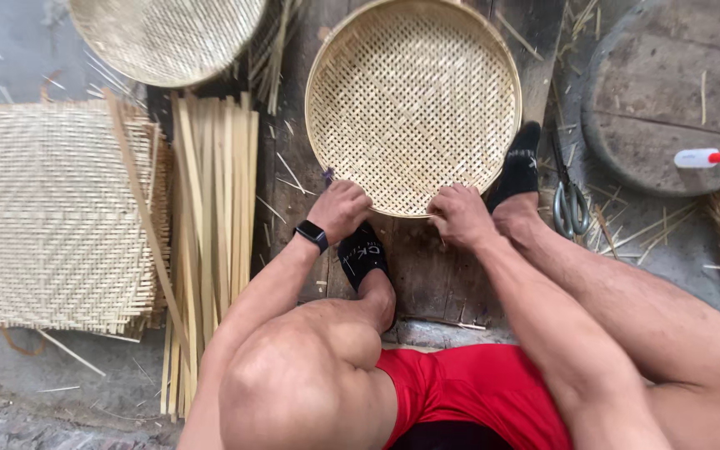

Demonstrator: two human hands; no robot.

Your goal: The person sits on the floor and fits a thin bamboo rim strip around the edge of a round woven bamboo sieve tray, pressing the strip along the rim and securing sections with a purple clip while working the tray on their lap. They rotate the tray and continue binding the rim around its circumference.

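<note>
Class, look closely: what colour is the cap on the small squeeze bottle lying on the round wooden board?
Red; the bottle itself is white. It shows in the head view, on the round wooden board at right.

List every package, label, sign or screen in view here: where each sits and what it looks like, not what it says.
Small bottle: lies on its side on the round grey wooden slab at upper right; white body, red pointed cap.
Smartwatch: on the left wrist, just behind the left hand; dark rectangular screen, black band, blank as far as can be seen.
Sock print: white lettering on the black sock below the woven round tray.
No signs in view.
</note>
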